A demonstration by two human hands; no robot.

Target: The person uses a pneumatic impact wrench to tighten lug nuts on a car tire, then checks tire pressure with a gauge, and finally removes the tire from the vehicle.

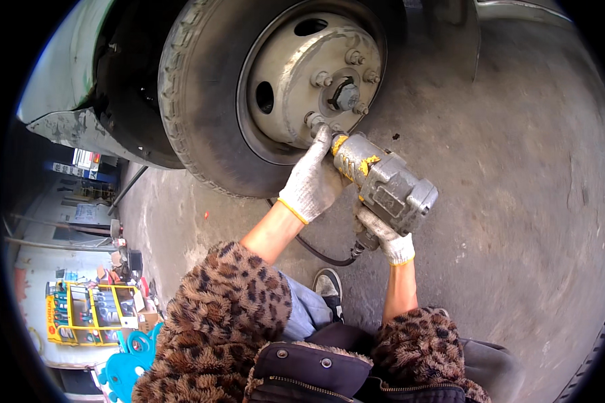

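Head view: the impact wrench (395, 187) sits at the near side of the wheel (290, 91), nose toward a lug nut (314, 121); the right hand (383, 232) has its fingers wrapped around the handle, while the left hand (314, 180) is at the nose, thumb extended, its other fingers too hidden to tell their grip. Glove fabric touching a spinning nose could catch and twist that thumb, and a tilted tool could slip off the nut.

PLACE: vehicle repair workshop | SIGNS: mounted truck wheel (286, 70); pneumatic impact wrench (388, 183); air hose (336, 261); yellow-framed tool rack (51, 314); scuffed, stained concrete floor (504, 181)
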